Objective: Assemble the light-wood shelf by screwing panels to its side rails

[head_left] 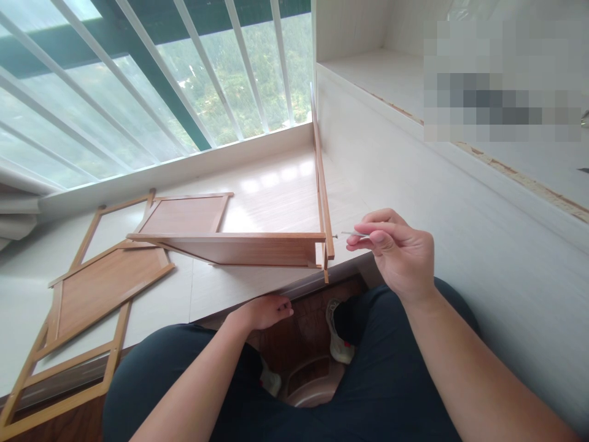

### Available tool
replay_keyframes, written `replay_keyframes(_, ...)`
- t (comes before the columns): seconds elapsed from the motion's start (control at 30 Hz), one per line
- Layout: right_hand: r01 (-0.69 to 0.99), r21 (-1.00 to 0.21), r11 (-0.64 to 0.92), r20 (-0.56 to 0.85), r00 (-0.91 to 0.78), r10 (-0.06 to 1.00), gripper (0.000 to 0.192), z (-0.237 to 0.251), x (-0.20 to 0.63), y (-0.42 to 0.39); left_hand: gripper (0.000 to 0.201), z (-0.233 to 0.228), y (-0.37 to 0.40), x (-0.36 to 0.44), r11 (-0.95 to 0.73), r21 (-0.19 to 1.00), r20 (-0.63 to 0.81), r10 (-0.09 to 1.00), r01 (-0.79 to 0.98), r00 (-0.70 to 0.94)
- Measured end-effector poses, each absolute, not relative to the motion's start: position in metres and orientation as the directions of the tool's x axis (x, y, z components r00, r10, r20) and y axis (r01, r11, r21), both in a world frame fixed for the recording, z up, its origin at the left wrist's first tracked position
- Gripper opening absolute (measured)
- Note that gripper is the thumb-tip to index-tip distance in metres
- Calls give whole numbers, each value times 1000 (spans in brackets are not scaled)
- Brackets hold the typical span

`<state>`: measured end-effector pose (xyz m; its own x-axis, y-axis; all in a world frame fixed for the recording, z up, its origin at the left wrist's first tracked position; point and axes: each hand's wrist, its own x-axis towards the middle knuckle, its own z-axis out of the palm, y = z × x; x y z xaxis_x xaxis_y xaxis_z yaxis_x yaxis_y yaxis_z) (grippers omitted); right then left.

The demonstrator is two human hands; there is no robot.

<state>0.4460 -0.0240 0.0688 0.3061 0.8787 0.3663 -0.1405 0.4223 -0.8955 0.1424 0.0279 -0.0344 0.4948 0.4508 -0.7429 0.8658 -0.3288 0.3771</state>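
Note:
Between the thumb and fingers of my right hand [399,252] is a thin metal rod [352,233] that looks like a hex key. Its tip points left, a small gap from a screw [335,236] sticking out of an upright wooden frame [323,184]. A wooden panel [257,250] stands on edge and meets that frame at its right end. Below the panel, my left hand [265,312] is curled closed near the ledge's front edge; what lies in its fingers, if anything, I cannot make out.
On the pale ledge [271,184] lie another wooden panel [188,215], a larger panel [105,288] and an open wooden frame [69,402] at left. A barred window [193,73] is behind. A white wall [414,172] with a chipped top edge bounds the right.

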Motion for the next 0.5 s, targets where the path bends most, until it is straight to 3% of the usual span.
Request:
replay_keyframes(0.23,-319,-919,231,165,221,961,28,63,447,-21,48,-34,27,143,-337,377,-740,451,863,499)
replay_keyframes(0.33,-431,-874,223,146,205,968,30,69,447,-20,48,-35,27,143,-338,373,-743,449,864,496)
replay_keyframes(0.5,-452,-864,222,106,267,958,33,73,451,-17,50,-34,27,143,-339,371,-746,445,864,495)
